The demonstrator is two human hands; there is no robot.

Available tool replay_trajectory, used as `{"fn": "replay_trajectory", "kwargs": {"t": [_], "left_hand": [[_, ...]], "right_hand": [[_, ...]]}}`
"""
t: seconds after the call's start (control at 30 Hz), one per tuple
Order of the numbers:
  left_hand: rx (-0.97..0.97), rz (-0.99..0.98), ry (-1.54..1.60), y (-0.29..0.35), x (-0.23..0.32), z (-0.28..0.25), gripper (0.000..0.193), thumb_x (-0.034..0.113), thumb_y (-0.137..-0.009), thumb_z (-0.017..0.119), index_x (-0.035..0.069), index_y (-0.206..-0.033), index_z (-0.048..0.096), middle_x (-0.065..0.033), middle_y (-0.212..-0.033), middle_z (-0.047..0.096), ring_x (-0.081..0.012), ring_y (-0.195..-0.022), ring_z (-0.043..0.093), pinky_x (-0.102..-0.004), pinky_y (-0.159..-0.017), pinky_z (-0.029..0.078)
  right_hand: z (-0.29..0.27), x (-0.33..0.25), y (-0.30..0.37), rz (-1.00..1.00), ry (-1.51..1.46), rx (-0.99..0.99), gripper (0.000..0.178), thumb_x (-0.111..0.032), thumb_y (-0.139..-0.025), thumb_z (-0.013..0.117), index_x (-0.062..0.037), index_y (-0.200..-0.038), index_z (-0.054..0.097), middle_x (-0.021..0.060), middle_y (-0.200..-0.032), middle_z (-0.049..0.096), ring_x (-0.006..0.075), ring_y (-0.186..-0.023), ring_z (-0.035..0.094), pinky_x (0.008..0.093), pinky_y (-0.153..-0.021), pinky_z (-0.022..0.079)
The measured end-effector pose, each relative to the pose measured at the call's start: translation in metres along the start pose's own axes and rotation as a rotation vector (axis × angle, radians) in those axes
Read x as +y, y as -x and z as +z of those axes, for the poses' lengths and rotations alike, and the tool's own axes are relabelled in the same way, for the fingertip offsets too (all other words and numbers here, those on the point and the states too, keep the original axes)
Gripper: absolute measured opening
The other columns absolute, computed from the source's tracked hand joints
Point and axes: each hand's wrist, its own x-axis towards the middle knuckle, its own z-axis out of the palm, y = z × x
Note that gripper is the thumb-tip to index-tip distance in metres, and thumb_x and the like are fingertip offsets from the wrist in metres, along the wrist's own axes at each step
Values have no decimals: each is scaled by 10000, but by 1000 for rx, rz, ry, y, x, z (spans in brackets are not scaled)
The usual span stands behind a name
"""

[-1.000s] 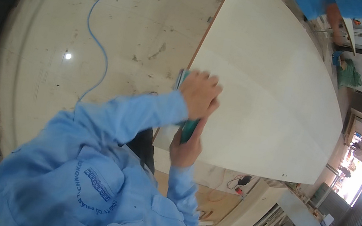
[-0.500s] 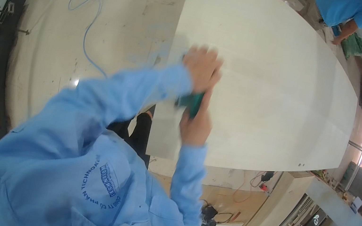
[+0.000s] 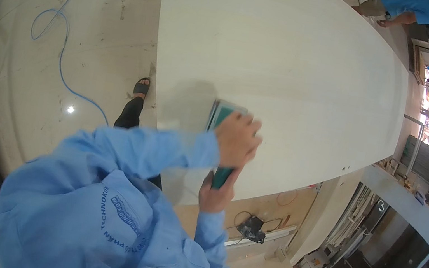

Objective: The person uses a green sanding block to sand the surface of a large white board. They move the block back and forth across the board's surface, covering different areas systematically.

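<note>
A large pale, smooth panel [image 3: 313,88] spreads out before me. On it, close to its near left part, lies a green hand-held tool [image 3: 221,114] with a flat rectangular base, looking like a hand sander. My left hand [image 3: 238,141] is closed over its top, fingers bent across the middle and covering much of it. Behind that, my right hand [image 3: 216,198] grips the green rear end by the panel's near edge, thumb along the side. The tool's underside is hidden.
A blue hose or cable [image 3: 62,54] loops over the tiled floor at left. My sandalled foot [image 3: 142,86] stands beside the panel. At far right a person in a blue shirt [image 3: 409,6] is near the panel's edge. A black bundle with cables [image 3: 252,228] lies beyond the near edge.
Both hands have drawn the green tool back toward the panel's near edge. My view has shifted, bringing my foot into sight. The other person's arm has moved.
</note>
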Motion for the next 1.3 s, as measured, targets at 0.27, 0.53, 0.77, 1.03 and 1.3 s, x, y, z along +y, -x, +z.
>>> {"fn": "replay_trajectory", "kwargs": {"t": [0.27,0.53,0.77,1.03,1.3], "left_hand": [[102,-150,-281,-187,-122,-93,318,407,-915,537,166,-926,744,-95,-1101,678,-314,-1079,613,-471,-936,476],[161,-173,-230,-17,-83,-73,174,279,-850,605,136,-869,703,-134,-924,596,-341,-903,583,-496,-779,482],[289,-292,-19,62,-48,-99,158,168,-786,650,126,-915,731,-100,-925,583,-309,-871,578,-467,-746,464],[304,-383,-211,-130,-227,-202,312,365,-890,542,118,-851,729,-151,-948,710,-357,-961,656,-484,-854,532],[376,-391,-295,-77,-176,-167,291,343,-913,559,88,-838,680,-182,-893,675,-400,-916,639,-516,-825,522]], "right_hand": [[31,-72,-241,-255,48,-51,965,-81,-818,659,-132,-1619,122,270,-882,687,466,-763,665,523,-661,524],[39,-46,-83,-324,-73,-146,896,-34,-827,664,-106,-1610,233,211,-877,659,426,-713,647,483,-620,519],[34,-78,-17,-327,-24,-209,832,-38,-795,699,-41,-1547,344,229,-1007,672,424,-780,679,473,-620,551],[113,-177,-267,-456,21,-177,936,-69,-803,651,-134,-1612,185,264,-889,694,458,-791,677,509,-675,543],[90,-151,-200,-470,-15,-175,909,-111,-832,651,-169,-1614,191,270,-813,688,481,-726,667,541,-617,525]]}}
